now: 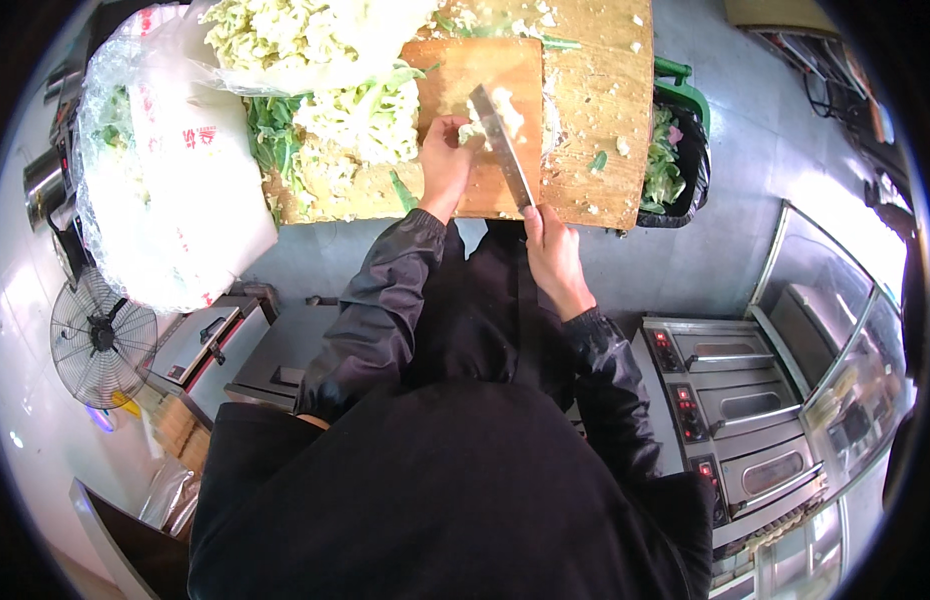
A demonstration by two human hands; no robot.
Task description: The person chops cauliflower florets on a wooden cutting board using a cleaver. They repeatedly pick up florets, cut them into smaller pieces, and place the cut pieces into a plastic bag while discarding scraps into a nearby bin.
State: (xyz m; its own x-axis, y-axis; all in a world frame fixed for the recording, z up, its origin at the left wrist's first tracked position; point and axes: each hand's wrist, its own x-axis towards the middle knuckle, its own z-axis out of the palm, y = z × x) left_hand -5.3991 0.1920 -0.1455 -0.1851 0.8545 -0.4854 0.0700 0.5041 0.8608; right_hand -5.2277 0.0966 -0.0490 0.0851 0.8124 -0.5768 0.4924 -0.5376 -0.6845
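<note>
My right hand (pixel 553 255) is closed round the handle of a kitchen knife (pixel 505 150), its broad blade pointing away from me over the wooden cutting board (pixel 485 65). Left of the blade, my left hand (pixel 448 165) has its fingers curled on a small pale cauliflower piece (pixel 472 132); the fingers partly hide it. Other white cauliflower bits (pixel 507 108) lie on the board just right of the blade. Left of the board rests a large cut cauliflower (pixel 370 125) with green leaves (pixel 273 135) beside it.
The board lies on a crumb-strewn wooden table (pixel 600 90). Cauliflower florets (pixel 270 40) fill a clear bag at the far left, behind white plastic bags (pixel 200 190). A black-lined green bin (pixel 685 150) with leaf scraps stands right. A fan (pixel 103 335) and steel ovens (pixel 745 405) flank me.
</note>
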